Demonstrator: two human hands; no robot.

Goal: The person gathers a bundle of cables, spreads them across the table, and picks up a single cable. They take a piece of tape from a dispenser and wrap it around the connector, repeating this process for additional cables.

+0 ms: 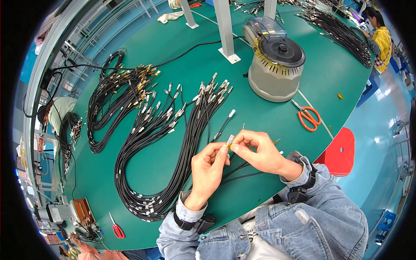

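Observation:
My left hand (207, 171) and my right hand (262, 152) meet above the near part of the green table. Between their fingertips is a black cable's small silver-white connector (231, 139), pointing away from me. A bit of yellow tape (230, 146) sits at its base. The left thumb and forefinger pinch the connector's base; the right thumb and forefinger press on the tape. Fingers partly hide the join. Just left of my hands lies a large curved bundle of black cables (123, 173) with pale connectors and labels. Loose cables pass under my hands.
A round tape dispenser (275, 80) stands beyond my hands, with orange-handled scissors (309, 118) to its right. Another cable bundle (96, 136) and red-handled scissors (117, 229) lie left. Metal posts (225, 30) rise from the table (190, 56). A red stool (342, 151) and co-workers are around it.

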